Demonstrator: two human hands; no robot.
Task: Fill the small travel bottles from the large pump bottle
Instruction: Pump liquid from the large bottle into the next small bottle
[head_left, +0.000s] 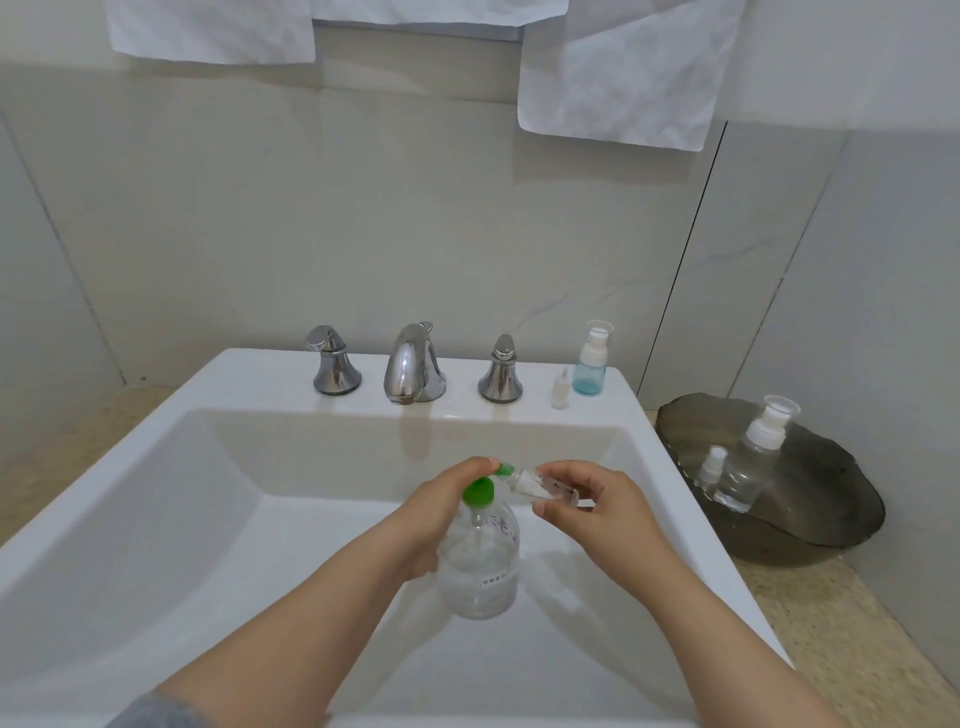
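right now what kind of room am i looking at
Most likely a bathroom. A white sink with a chrome faucet sits against a tiled wall, white towels hang above it, and small toiletry bottles stand on a dark tray beside the basin.

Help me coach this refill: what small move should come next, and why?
Probably press the pump down with the left hand, which grips the big bottle: the nozzle already sits at the mouth of the small bottle, held tilted by the right hand.
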